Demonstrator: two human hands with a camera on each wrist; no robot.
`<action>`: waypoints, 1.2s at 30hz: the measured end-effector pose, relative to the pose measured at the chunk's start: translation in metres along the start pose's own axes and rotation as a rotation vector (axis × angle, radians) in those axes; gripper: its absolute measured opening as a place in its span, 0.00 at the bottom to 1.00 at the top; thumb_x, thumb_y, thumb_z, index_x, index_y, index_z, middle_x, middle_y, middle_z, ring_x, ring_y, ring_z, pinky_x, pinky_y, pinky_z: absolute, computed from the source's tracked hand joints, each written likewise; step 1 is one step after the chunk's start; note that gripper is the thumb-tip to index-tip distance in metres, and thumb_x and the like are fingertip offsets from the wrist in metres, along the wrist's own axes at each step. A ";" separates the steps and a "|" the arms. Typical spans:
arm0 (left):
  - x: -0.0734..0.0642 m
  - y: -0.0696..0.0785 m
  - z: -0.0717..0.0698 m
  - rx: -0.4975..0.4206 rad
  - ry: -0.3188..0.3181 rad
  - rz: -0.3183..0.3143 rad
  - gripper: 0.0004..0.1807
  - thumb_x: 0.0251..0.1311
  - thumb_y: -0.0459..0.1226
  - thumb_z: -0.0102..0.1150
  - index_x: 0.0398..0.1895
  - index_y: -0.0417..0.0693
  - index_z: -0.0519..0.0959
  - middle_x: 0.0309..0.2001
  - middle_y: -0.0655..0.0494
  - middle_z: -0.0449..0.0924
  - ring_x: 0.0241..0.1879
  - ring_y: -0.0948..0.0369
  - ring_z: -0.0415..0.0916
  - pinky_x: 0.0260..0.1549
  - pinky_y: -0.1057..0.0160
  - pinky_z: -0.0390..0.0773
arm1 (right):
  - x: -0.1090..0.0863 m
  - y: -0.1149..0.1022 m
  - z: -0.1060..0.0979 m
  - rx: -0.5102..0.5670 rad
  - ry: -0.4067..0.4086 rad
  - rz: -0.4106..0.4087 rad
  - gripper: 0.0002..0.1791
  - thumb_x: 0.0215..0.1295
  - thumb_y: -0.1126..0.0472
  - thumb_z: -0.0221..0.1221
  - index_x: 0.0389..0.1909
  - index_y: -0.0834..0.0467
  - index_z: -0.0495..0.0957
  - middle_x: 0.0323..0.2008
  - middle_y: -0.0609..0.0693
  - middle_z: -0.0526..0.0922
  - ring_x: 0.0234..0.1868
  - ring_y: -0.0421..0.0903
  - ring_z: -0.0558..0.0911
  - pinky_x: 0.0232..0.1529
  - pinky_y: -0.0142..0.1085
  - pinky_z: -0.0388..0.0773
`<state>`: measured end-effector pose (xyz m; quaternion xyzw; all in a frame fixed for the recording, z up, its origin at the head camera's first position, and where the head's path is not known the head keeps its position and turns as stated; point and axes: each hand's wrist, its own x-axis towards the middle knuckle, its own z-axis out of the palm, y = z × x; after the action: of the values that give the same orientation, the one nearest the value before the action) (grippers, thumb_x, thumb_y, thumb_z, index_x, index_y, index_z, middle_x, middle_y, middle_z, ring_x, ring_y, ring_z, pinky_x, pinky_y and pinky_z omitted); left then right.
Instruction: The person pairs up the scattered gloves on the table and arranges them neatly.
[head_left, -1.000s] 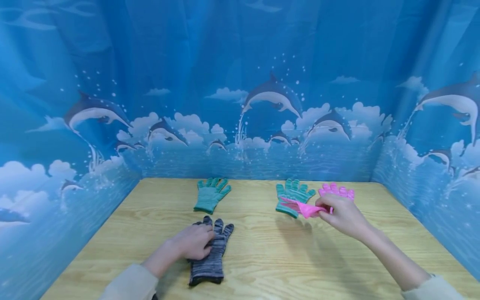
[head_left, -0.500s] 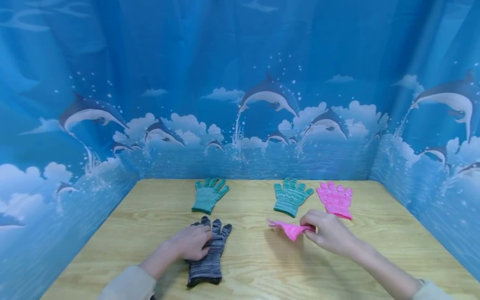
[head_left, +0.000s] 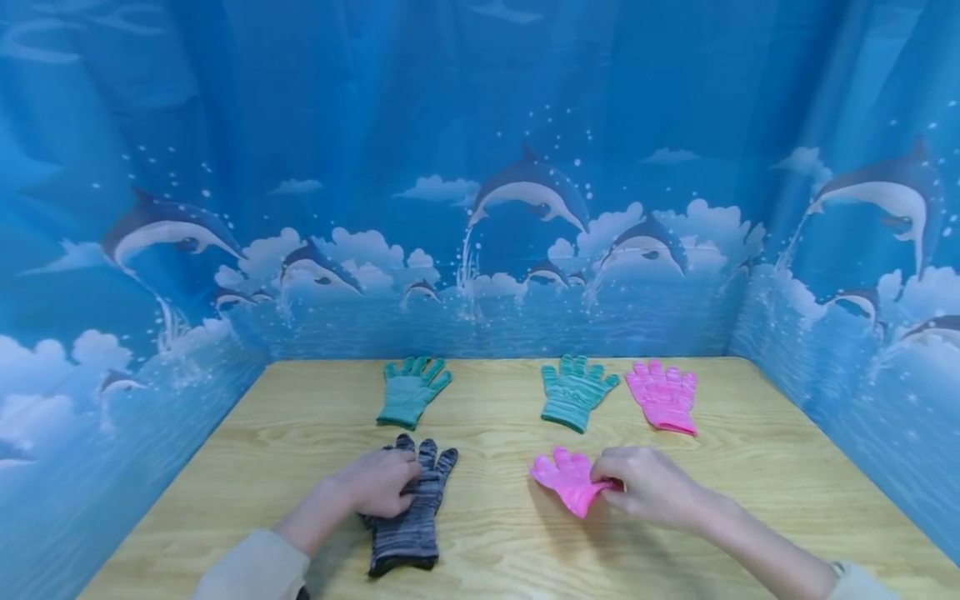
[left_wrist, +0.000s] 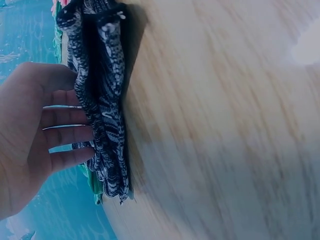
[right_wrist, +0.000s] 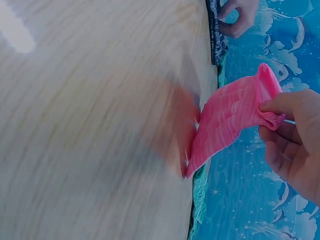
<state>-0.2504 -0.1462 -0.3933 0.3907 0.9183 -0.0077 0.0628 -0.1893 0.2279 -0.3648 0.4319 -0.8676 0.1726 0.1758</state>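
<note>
The right hand (head_left: 647,487) pinches a pink glove (head_left: 566,482) by its cuff; the left hand (head_left: 379,483) rests on a dark grey glove (head_left: 408,535), fingers slightly apart; the wooden table (head_left: 495,546) stands before a blue dolphin curtain (head_left: 420,100); the pink glove slopes down, right of the dark grey glove, its cuff raised.
</note>
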 end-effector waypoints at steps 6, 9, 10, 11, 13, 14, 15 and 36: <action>0.002 0.001 -0.001 0.001 -0.032 -0.039 0.06 0.56 0.41 0.59 0.27 0.52 0.74 0.25 0.64 0.65 0.22 0.66 0.62 0.23 0.63 0.67 | -0.002 0.000 0.009 0.010 -0.008 -0.019 0.11 0.42 0.72 0.65 0.26 0.53 0.81 0.26 0.40 0.80 0.29 0.33 0.77 0.29 0.27 0.75; 0.002 0.001 -0.002 -0.002 -0.042 -0.057 0.06 0.56 0.42 0.59 0.27 0.52 0.74 0.25 0.63 0.65 0.22 0.66 0.62 0.23 0.63 0.67 | -0.002 0.000 0.016 0.026 0.018 -0.046 0.11 0.42 0.72 0.64 0.26 0.54 0.81 0.25 0.40 0.80 0.28 0.33 0.77 0.28 0.25 0.74; 0.002 0.001 -0.002 -0.006 -0.046 -0.061 0.06 0.56 0.42 0.59 0.27 0.52 0.75 0.25 0.63 0.65 0.22 0.66 0.62 0.23 0.63 0.67 | -0.002 -0.001 0.019 0.029 0.024 -0.048 0.11 0.42 0.72 0.65 0.26 0.54 0.81 0.25 0.40 0.80 0.28 0.33 0.77 0.29 0.25 0.74; 0.002 0.001 -0.002 -0.010 -0.049 -0.065 0.06 0.56 0.42 0.59 0.27 0.52 0.75 0.25 0.64 0.65 0.22 0.66 0.62 0.23 0.63 0.67 | -0.002 -0.001 0.021 0.032 0.028 -0.047 0.10 0.42 0.72 0.65 0.26 0.54 0.81 0.25 0.41 0.80 0.28 0.34 0.77 0.29 0.25 0.74; 0.002 0.001 -0.002 -0.013 -0.052 -0.066 0.06 0.56 0.42 0.59 0.28 0.52 0.76 0.25 0.64 0.66 0.22 0.66 0.62 0.23 0.63 0.67 | -0.002 -0.002 0.025 0.034 0.041 -0.039 0.10 0.42 0.71 0.65 0.26 0.54 0.81 0.25 0.41 0.80 0.28 0.34 0.78 0.29 0.25 0.74; 0.002 0.001 -0.002 -0.014 -0.052 -0.064 0.06 0.56 0.42 0.59 0.28 0.52 0.76 0.25 0.64 0.66 0.22 0.66 0.62 0.23 0.63 0.67 | -0.002 -0.002 0.027 0.034 0.045 -0.034 0.10 0.42 0.71 0.65 0.26 0.55 0.81 0.25 0.41 0.80 0.28 0.34 0.78 0.29 0.25 0.74; 0.002 0.001 -0.002 -0.015 -0.051 -0.062 0.06 0.56 0.42 0.59 0.28 0.52 0.76 0.25 0.64 0.66 0.22 0.66 0.62 0.23 0.63 0.67 | -0.002 -0.002 0.028 0.034 0.048 -0.030 0.10 0.42 0.71 0.65 0.26 0.55 0.81 0.25 0.42 0.80 0.28 0.35 0.78 0.29 0.25 0.74; 0.002 -0.001 -0.002 -0.048 -0.046 -0.063 0.07 0.56 0.42 0.59 0.24 0.53 0.76 0.24 0.64 0.66 0.21 0.66 0.62 0.21 0.64 0.64 | -0.005 -0.006 0.046 0.089 -0.027 -0.075 0.08 0.45 0.69 0.65 0.25 0.53 0.82 0.24 0.40 0.80 0.27 0.32 0.78 0.29 0.21 0.72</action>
<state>-0.2530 -0.1454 -0.3915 0.3598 0.9284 0.0032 0.0927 -0.1888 0.2076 -0.4071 0.4738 -0.8445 0.1985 0.1512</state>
